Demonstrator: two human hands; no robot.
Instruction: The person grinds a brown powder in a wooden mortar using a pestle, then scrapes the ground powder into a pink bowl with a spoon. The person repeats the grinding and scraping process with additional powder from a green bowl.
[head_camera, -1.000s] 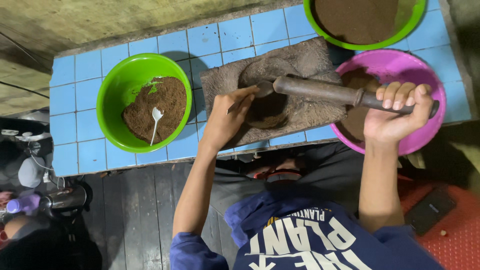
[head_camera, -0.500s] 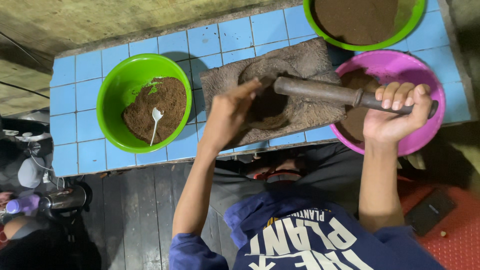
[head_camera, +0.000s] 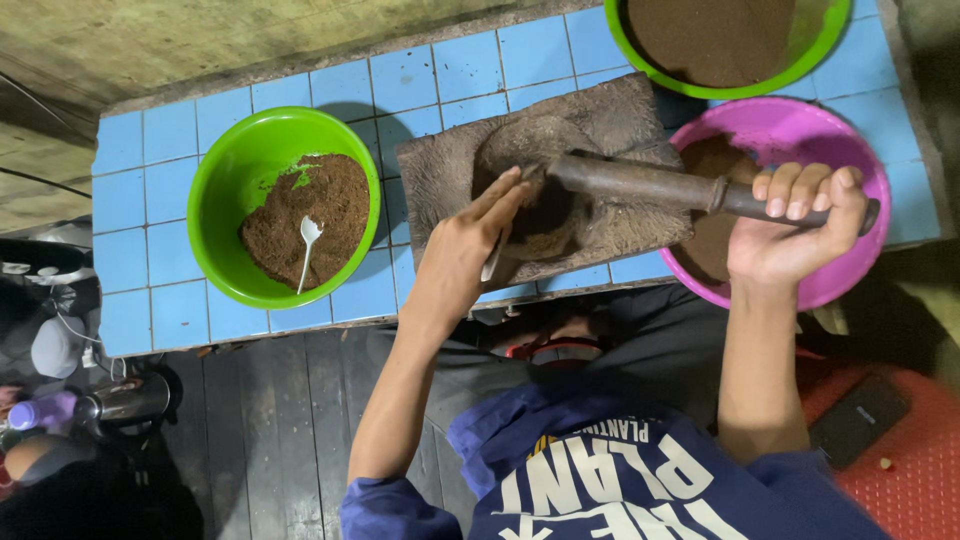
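Head view: right hand (head_camera: 795, 235) has its grip clamped around the pestle (head_camera: 650, 185), which lies across the stone mortar (head_camera: 440, 175) on the blue-tiled table (head_camera: 150, 180). Left hand (head_camera: 470, 250), fingers extended, holds a white utensil at the hollow. Green bowl (head_camera: 235, 165) holds brown powder and a spoon (head_camera: 308, 245).

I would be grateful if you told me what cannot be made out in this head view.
- Mortar hollow: covered by the left hand and the pestle.
- White piece under the left hand: mostly hidden by the palm; whether it is gripped is unclear.
- Upper green bowl: cut off by the top edge.
- Pink bowl contents: partly behind the right hand.
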